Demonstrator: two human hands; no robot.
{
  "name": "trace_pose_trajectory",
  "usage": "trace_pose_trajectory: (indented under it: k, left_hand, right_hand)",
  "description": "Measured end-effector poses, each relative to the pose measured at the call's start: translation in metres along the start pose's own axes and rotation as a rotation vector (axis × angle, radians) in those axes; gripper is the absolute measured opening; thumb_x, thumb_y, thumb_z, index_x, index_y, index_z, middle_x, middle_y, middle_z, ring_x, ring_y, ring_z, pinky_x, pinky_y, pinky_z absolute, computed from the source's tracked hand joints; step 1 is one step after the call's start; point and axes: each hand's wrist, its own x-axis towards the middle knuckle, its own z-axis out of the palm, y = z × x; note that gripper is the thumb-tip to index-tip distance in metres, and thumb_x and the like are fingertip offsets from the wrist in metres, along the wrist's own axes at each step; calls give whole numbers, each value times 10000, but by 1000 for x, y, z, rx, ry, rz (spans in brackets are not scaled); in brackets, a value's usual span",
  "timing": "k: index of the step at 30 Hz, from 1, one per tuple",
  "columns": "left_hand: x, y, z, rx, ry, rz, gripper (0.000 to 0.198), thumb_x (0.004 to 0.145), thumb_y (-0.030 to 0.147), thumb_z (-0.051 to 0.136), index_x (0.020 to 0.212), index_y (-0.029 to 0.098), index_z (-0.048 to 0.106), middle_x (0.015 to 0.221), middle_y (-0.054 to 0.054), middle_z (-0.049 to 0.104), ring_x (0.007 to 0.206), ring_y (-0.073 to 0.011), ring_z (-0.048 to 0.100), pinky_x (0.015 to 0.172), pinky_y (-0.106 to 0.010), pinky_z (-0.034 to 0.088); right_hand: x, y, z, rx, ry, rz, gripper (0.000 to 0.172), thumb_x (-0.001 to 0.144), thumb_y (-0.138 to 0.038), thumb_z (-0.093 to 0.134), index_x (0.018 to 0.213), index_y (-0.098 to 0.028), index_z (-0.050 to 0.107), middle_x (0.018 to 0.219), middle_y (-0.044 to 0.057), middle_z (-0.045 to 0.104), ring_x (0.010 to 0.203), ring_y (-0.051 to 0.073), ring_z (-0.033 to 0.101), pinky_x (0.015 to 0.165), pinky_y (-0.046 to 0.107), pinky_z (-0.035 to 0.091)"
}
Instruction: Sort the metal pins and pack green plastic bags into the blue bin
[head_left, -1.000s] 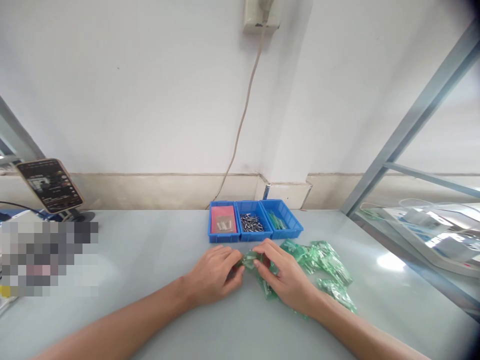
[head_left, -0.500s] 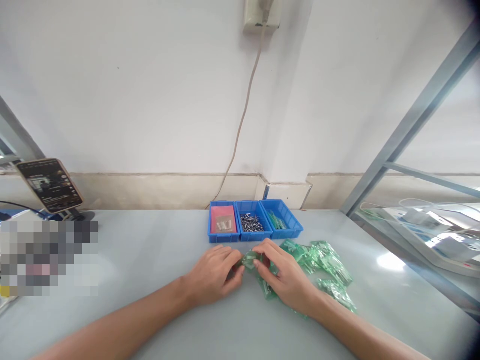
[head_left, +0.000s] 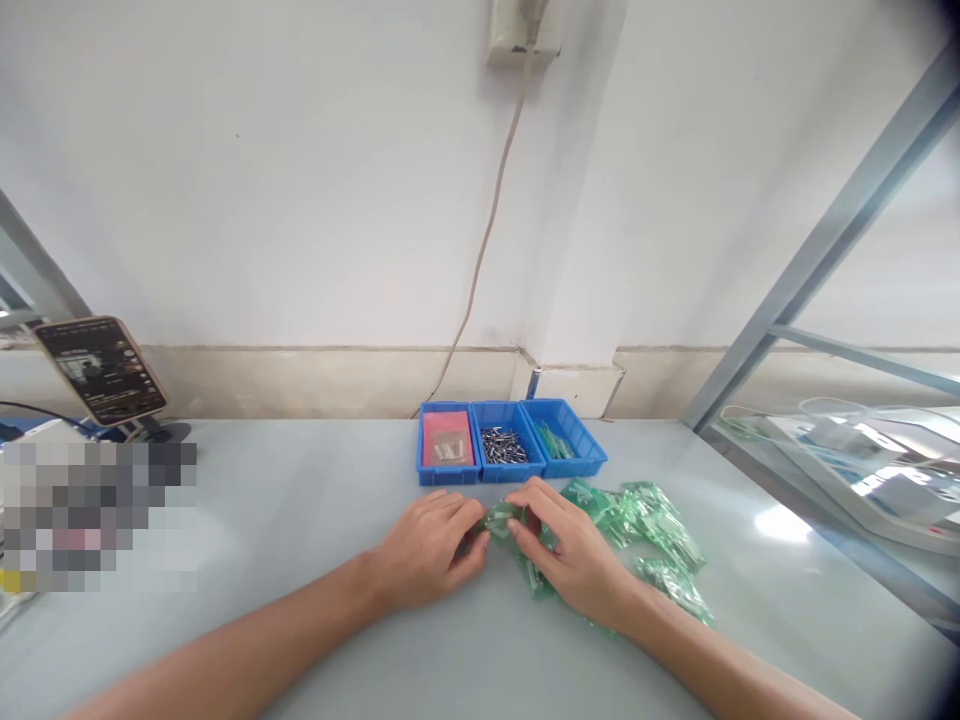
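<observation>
Between my two hands is a small green plastic bag (head_left: 498, 519), pinched at both ends just above the table. My left hand (head_left: 431, 548) grips its left end between thumb and fingers. Thumb and forefinger of my right hand (head_left: 566, 545) close on the right end. What lies inside this bag is too small to make out. Beside and partly under my right hand is a loose pile of green plastic bags (head_left: 637, 515), some with slim pieces showing through. One more green bag (head_left: 673, 588) lies nearer my right forearm.
Beyond my hands stand three blue bins: a left bin (head_left: 448, 477) with a pink sheet and small clear bag, a middle bin (head_left: 514, 471) of metal pins or screws, a right bin (head_left: 577, 467) with green packets. A phone (head_left: 101, 370) stands left; a metal frame (head_left: 817, 240) rises right.
</observation>
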Motion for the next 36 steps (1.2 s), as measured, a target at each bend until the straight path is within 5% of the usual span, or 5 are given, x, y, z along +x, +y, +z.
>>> trace_pose_trajectory:
  k: [36]
  left_hand:
    - [1,1,0,11,-10,-6,150,1048,246,450,913,217,508,759,-6,595,668,-188,550,654,-329,420]
  right_hand:
    - [2,-1,0,-4,-12,14,121,1104,-252,496,1143,-239,609,974,38,619,798,184,588,708,308,493]
